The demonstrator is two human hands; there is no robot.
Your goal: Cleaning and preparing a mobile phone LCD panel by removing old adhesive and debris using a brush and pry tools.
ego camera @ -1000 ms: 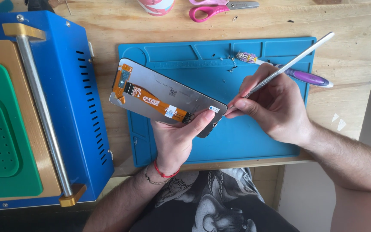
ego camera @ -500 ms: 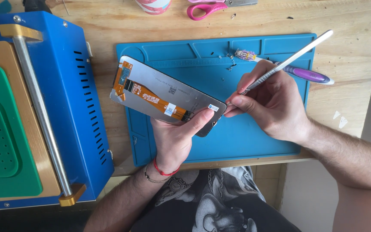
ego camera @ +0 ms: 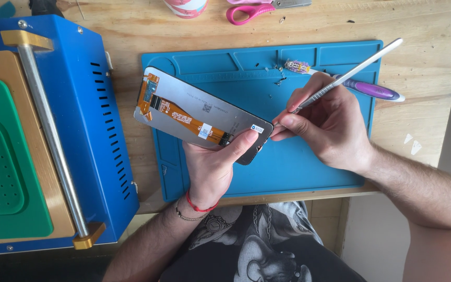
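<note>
Clamped in my left hand (ego camera: 212, 167), the phone screen assembly (ego camera: 199, 116) lies back-side up over the blue mat (ego camera: 309, 167), thumb pressing its near-right corner. My right hand (ego camera: 330, 128) pinches a metal pry tool (ego camera: 340, 81) like a pen, tip at that corner. I'd keep the blade shallow along the edge, clear of the orange flex cable (ego camera: 184, 116), wrist low and steady.

Your right hand (ego camera: 325, 124) hides the metal tool's (ego camera: 348, 78) tip at the screen panel (ego camera: 199, 112), while the pink scissors (ego camera: 259, 7) and cup (ego camera: 185, 6) are cut off by the top edge.
</note>
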